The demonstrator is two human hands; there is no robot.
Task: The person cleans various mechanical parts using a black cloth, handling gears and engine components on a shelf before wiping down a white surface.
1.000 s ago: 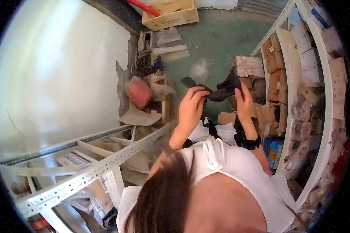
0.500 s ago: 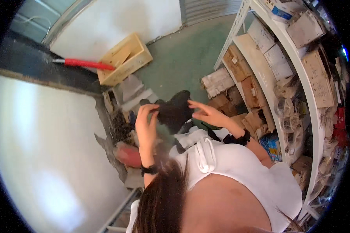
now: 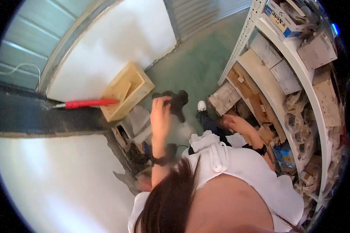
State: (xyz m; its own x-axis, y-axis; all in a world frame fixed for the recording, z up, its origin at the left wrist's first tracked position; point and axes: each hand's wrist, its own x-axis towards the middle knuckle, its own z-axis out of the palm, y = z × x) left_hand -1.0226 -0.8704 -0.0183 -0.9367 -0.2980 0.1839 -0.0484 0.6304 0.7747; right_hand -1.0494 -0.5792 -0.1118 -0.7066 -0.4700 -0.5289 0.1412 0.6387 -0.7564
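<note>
My left hand (image 3: 160, 118) is raised in front of me, its fingers closed on a black object (image 3: 178, 104). Rounded lobes stick out from this object; motion blur hides its exact kind. The black thing hangs over the green floor, apart from my right hand. Lower and to the right, my right hand (image 3: 239, 124) reaches away from my body with its fingers loosely apart. I see nothing held in it, though its fingertips are blurred against the dark trouser leg and brown cartons behind.
A wooden crate (image 3: 138, 87) stands at the left on the green floor (image 3: 175, 70), with a red-handled rod (image 3: 91, 103) lying across its edge. White shelving (image 3: 313, 93) on the right holds several cartons and plastic bags. A white shoe (image 3: 201, 106) shows ahead.
My right hand has drawn away from the black object, to the right and down. The left hand keeps the object, which has turned and looks narrower. The view has shifted.
</note>
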